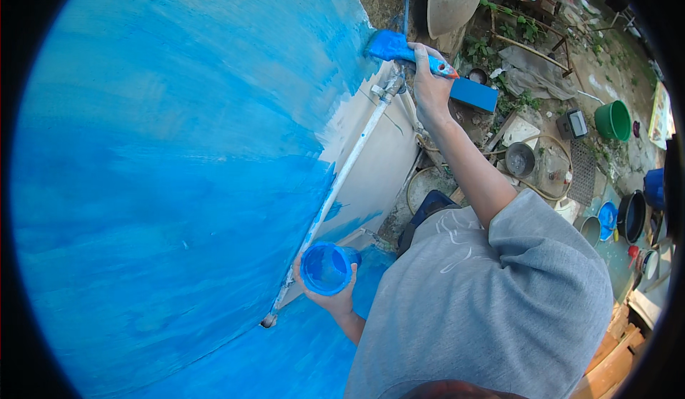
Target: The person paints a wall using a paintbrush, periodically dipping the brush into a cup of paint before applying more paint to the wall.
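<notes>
My right hand (430, 88) is closed around the handle of a paintbrush (390, 44). Its wide, blue-coated bristles touch or nearly touch the upper right edge of the blue-painted wall (178, 149). Lower down, my left hand (335, 302) grips a blue plastic cup (352, 258) from below and the sides, its opening facing me and blue paint inside. A white pipe (349, 160) with a metal tap (389, 87) at its upper end runs along the wall between the hands. Beside the pipe, a patch of wall (371, 153) is pale grey-white, with a ragged blue border.
A blue box (474, 95) lies just right of the brush hand. Farther right on the ground are a green bucket (613, 120), a metal pot (520, 159), a coiled hose (569, 167) and several basins. A grey rounded board (451, 3) leans at the top.
</notes>
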A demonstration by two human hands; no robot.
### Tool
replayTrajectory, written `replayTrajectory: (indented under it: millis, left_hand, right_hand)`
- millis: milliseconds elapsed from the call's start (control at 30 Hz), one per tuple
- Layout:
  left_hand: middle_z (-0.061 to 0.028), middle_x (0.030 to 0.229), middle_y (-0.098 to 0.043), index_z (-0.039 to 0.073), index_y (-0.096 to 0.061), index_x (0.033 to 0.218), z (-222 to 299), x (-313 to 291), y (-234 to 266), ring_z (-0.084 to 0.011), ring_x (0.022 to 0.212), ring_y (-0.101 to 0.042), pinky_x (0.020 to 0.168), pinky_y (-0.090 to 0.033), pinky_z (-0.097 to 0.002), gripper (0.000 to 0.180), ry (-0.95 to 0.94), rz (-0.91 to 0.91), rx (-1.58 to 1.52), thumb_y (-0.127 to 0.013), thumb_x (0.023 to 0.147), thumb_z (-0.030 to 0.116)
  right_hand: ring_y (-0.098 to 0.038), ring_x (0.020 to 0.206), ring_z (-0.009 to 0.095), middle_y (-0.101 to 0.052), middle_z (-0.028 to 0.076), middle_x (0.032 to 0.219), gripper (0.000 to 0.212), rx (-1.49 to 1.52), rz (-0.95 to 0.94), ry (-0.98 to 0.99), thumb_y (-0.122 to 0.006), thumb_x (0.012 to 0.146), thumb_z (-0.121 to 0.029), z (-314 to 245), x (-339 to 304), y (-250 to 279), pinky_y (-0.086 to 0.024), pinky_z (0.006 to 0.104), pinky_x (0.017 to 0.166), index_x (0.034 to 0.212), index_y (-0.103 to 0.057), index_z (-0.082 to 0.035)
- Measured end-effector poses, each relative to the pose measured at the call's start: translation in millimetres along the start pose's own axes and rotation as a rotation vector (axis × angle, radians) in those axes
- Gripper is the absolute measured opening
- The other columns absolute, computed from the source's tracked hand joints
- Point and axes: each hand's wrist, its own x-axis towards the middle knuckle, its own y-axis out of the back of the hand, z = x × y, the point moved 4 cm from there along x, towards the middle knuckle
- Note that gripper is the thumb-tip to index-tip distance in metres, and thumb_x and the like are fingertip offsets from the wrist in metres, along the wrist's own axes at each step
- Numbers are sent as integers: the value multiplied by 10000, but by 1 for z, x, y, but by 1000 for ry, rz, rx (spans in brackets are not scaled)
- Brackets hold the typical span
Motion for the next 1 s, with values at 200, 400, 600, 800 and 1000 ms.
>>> replayTrajectory:
  millis: [200, 400, 600, 800, 1000]
  left_hand:
    - [-88, 1196, -495, 67, -364, 1336, 2, -2, -3, -238, 1096, -540, 957, -456, -386, 982, -20, -30, 13, -896, 526, 227]
    - [-90, 1225, -449, 92, -386, 1321, -4, -3, -3, -257, 1104, -532, 971, -472, -426, 976, -45, -26, 40, -899, 505, 244]
    - [-96, 1239, -436, 85, -384, 1325, -6, -6, 0, -257, 1114, -525, 972, -465, -425, 980, -34, -21, 38, -900, 508, 252]
    - [-94, 1205, -482, 74, -369, 1331, 1, -4, 2, -248, 1104, -531, 965, -459, -406, 985, -52, 32, 14, -903, 518, 233]
    - [-87, 1190, -487, 71, -381, 1322, -2, -4, 2, -250, 1096, -531, 967, -451, -405, 973, -63, 32, -9, -905, 518, 232]
  right_hand:
    - [-608, 826, 110, -638, 80, 981, 221, 198, -39, 264, -572, 942, -206, -21, 23, 4, -517, 244, 749, 994, -637, -1]
    - [-642, 883, 156, -652, 101, 1008, 294, 96, 62, -54, -573, 944, -250, 9, 18, 11, -502, 291, 828, 1044, -615, 23]
    - [-642, 897, 173, -642, 113, 1040, 316, 146, -45, 245, -572, 944, -260, -13, 19, 2, -498, 314, 855, 1079, -594, 25]
    - [-640, 852, 167, -640, 108, 980, 260, 72, -25, 3, -567, 943, -217, -37, 13, -17, -523, 295, 780, 1051, -590, 19]
    - [-644, 880, 192, -633, 121, 1023, 297, 342, -117, 299, -547, 953, -227, -71, 29, -28, -524, 305, 826, 1086, -569, 38]
